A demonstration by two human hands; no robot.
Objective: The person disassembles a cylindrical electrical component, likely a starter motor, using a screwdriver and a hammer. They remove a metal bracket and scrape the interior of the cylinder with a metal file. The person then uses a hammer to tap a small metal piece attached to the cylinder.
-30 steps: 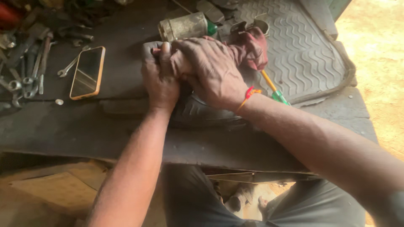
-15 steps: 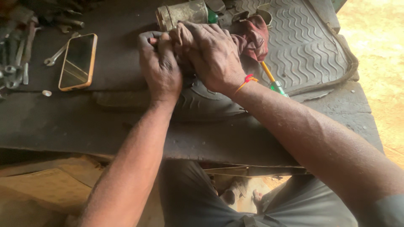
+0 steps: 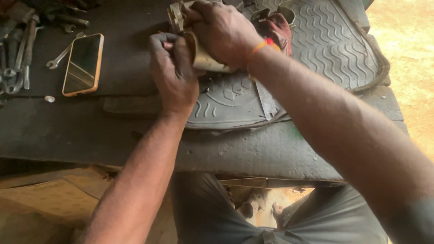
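Dull tan metal cylinder (image 3: 203,56), grimy, flanged at one end, lying tilted above the ribbed mat (image 3: 325,49), mostly covered by gripping hands; details of far end hidden.

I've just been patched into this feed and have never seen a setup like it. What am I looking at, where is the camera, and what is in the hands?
There is no machine here: a person works with two bare hands, and the single camera sits on their head, looking down past their arms and lap at a dark workbench.

The right hand, with an orange band at the wrist, grips a dull metal cylindrical part from above. The left hand is closed at the part's near end; what its fingers pinch is hidden.

Beneath the hands lies a ribbed black rubber mat, with a reddish rag on it. To the left lie a phone in an orange case, screen up, a small spanner and a pile of other wrenches at the edge.
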